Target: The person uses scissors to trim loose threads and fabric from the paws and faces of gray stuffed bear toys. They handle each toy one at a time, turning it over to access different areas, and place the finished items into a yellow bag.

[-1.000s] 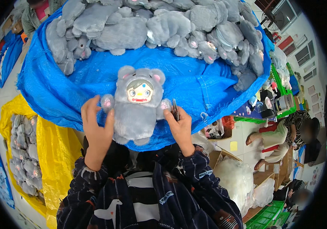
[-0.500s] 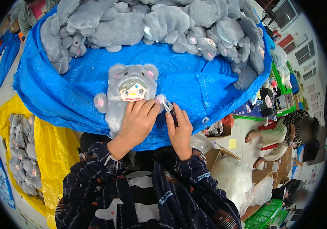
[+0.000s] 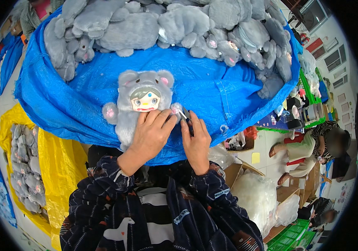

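A grey plush toy with bear-like ears, pink paws and a doll face lies face up on the blue woven sheet. My left hand rests on its chest below the face, fingers bent and pressing into the fur by the paw on the right. In my right hand is a small pair of scissors with metal blades and a dark handle. The blade tips are right at that paw. My right fingers hide most of the handle.
A heap of grey plush toys lies along the far side of the sheet. At the left stands a yellow sack beside more small grey toys. Boxes, clear plastic bags and green crates are at the right, where a person sits.
The scissors' blades, spread apart before, now look closer together at the paw. My left fingers have shifted slightly; the toy stays in place.
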`<state>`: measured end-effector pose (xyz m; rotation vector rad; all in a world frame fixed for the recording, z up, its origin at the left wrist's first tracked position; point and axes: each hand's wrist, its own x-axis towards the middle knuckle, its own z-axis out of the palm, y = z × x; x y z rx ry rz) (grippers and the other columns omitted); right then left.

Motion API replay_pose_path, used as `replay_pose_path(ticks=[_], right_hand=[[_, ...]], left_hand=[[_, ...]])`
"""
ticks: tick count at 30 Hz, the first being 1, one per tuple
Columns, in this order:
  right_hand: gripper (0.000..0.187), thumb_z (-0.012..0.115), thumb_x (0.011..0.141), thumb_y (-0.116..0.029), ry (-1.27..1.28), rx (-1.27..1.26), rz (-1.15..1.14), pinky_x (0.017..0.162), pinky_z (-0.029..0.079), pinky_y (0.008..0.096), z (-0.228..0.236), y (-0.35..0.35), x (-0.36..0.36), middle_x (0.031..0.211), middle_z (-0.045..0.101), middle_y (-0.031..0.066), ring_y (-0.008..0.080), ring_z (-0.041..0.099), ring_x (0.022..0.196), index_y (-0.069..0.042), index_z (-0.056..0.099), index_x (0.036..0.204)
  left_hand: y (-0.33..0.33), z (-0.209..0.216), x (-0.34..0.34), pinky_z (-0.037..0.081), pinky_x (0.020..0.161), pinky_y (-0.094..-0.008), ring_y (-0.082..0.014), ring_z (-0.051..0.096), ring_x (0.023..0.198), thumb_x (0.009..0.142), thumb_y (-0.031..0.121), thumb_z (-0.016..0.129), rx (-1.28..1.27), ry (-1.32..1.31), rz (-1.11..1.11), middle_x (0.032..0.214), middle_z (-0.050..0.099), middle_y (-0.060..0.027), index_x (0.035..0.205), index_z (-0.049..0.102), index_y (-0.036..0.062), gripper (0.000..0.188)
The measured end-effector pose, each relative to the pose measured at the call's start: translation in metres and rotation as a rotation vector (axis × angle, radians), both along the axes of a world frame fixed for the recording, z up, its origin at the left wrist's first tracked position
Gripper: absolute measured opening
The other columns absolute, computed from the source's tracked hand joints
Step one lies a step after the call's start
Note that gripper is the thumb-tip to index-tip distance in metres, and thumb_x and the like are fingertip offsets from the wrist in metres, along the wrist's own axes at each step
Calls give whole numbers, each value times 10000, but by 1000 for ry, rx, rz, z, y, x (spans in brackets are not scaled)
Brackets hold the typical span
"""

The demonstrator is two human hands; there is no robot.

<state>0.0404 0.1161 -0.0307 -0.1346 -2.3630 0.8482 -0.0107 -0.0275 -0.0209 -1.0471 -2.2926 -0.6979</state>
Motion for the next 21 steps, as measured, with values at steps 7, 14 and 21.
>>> replay_pose_path(ticks=[7, 14, 21], right_hand=[[313, 636, 862, -182, -118, 126, -19, 544, 487, 395, 17, 4, 2, 842, 607, 144, 333, 613, 683, -9, 594, 1119], [309, 634, 858, -177, -118, 213, 28, 531, 484, 389, 22, 2, -11, 838, 605, 144, 332, 607, 677, -14, 596, 1119], [299, 599, 914, -195, -93, -713, 241, 501, 437, 296, -7, 19, -16, 754, 554, 30, 163, 544, 609, 21, 587, 1120]], left_hand=[[-1, 2, 1, 398, 824, -350, -201, 549, 951, 738, 79, 611, -6, 13, 2, 1079, 615, -82, 1001, 640, 37, 268], [-2, -3, -1, 399, 832, -359, -209, 551, 922, 716, 76, 671, -8, 19, 2, 1099, 628, -76, 946, 667, 52, 231], [-3, -3, -3, 406, 834, -353, -210, 553, 938, 728, 75, 602, 30, 30, -16, 1085, 631, -103, 900, 648, 47, 181]])
